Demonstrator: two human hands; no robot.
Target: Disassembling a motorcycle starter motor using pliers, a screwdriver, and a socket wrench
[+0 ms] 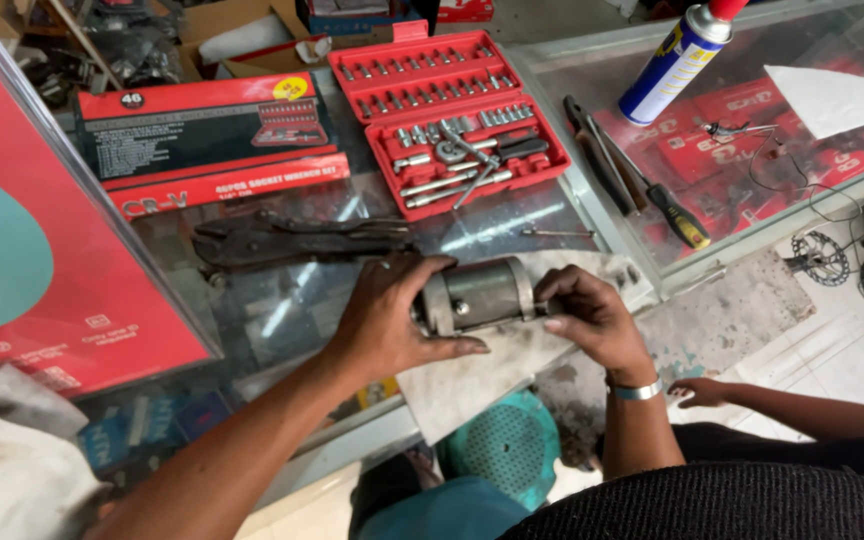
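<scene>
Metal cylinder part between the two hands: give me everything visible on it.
The grey metal cylinder looks like a motor housing: dull, worn steel body with lighter bands at both ends and a small bolt head near its left end. It lies on its side, lengthwise left to right, just above the glass counter top. The left hand wraps its left end; the right hand pinches the right end. Whether it rests on the counter cannot be told.

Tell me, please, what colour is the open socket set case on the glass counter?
Red; the open socket set case shows clearly in the head view.
</scene>
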